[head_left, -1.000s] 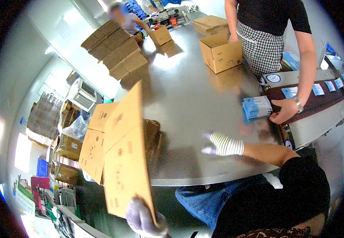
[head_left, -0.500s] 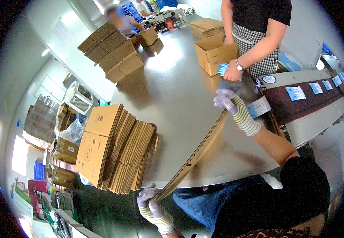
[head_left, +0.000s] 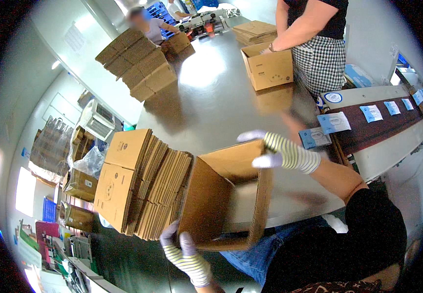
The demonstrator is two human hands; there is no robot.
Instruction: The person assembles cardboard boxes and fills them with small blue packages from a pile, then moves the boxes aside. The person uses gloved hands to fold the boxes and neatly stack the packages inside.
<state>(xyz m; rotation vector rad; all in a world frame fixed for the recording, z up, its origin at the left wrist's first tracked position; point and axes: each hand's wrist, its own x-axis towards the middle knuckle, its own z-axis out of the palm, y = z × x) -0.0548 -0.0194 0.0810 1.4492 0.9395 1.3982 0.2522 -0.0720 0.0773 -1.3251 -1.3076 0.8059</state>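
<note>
Cardboard box (head_left: 223, 195) — opened into a square tube, both ends unsealed — is held over the near edge of the grey table (head_left: 211, 97). Its far top corner is gripped by the right hand (head_left: 270, 151) (striped glove, fingers curled over the rim), and its near bottom corner is pinched by the left hand (head_left: 179, 249). Just beside it on the left, a stack of flattened cartons (head_left: 143, 180) stands on edge. Farther off, an open box (head_left: 267, 68) sits before another person in a checked apron (head_left: 321, 61).

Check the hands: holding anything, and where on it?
Both hands hold one opened cardboard box: left hand grips its near bottom corner, right hand its far top edge.
</note>
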